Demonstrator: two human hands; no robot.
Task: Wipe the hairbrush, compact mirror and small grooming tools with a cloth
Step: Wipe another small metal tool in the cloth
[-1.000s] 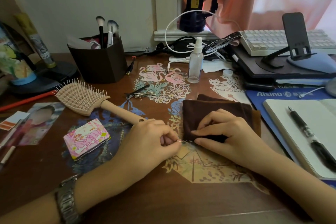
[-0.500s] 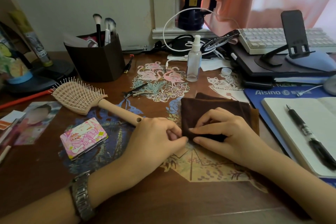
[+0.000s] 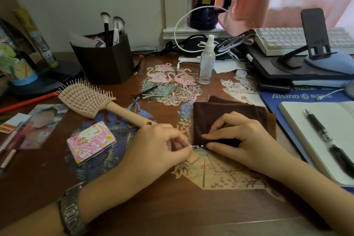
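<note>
My left hand pinches one end of a thin silver grooming tool at the desk's middle. The tool's other end is hidden inside the folded edge of a dark brown cloth. My right hand pinches that cloth edge around the tool. A beige hairbrush lies bristles up to the left, its handle ending near my left hand. The pink patterned compact mirror lies closed left of my left hand. Black and silver hair clips lie behind, on the flamingo decal.
A dark brush holder stands at the back left, a clear spray bottle behind the cloth. On the right lie an open notebook with a black pen, a phone stand and a keyboard.
The silver tool shows again between my hands after being drawn into the cloth half a second ago. My left hand has shifted slightly left, away from the cloth.
</note>
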